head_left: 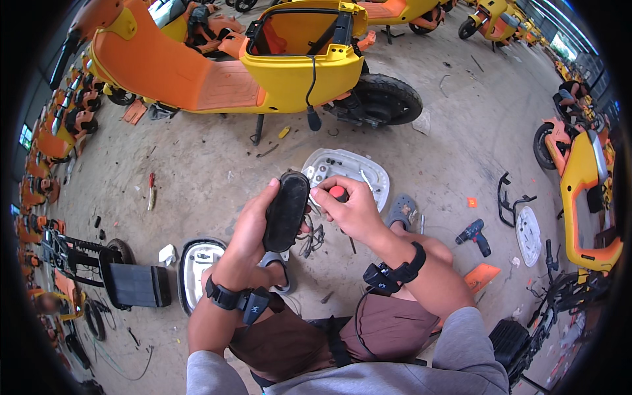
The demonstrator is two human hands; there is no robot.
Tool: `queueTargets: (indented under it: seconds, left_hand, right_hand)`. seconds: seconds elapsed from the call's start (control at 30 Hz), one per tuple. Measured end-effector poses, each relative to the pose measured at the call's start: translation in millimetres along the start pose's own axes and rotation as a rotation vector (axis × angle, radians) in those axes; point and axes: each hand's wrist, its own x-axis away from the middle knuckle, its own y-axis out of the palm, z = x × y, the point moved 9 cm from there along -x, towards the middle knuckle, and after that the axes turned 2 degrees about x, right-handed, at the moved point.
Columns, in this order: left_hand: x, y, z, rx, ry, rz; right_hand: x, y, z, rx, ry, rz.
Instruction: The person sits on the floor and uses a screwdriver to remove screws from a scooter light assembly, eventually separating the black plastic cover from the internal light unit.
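Observation:
My left hand (247,229) is wrapped round a long black oval part (287,212), held upright in front of me; its exact kind is not clear. Close beside it, my right hand (350,209) grips a screwdriver (339,191) whose red handle end shows above the fingers, with a thin shaft below. Beyond both hands lies a white oval seat base (378,176) on the floor, with small dark and metal pieces inside. Thin dark wires (312,242) show below the hands, near my feet.
A yellow and orange scooter (299,84) with an open seat bay stands ahead. To my right are a cordless drill (474,237), a black bracket (507,201) and another scooter (579,204). A white-lined shell (191,263) and a black box (138,286) lie left.

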Motion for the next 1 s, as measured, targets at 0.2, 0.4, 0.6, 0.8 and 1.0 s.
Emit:
queueTargets:
  seconds: [0.2, 0.4, 0.6, 0.8, 1.0]
  left_hand:
    - [-1.3, -2.2, 0.5, -0.061, 0.018, 0.003]
    - [1.9, -0.9, 7.4, -0.139, 0.056, 0.043]
    - [2.8, 0.9, 9.8, -0.206, 0.073, 0.056]
    - [1.3, 1.3, 5.8, -0.192, 0.059, 0.056]
    - [2.5, 3.1, 7.8, -0.177, 0.065, 0.054]
  right_hand:
    - [-0.1, 2.8, 2.9, -0.048, 0.048, -0.047]
    - [-0.4, 1.4, 2.0, -0.045, 0.050, -0.037]
    - [1.2, -2.1, -3.0, 0.071, -0.006, 0.008]
    - [8.5, -5.9, -23.1, 0.160, -0.066, 0.061]
    - [11.6, -4.7, -34.4, 0.286, -0.203, 0.120]
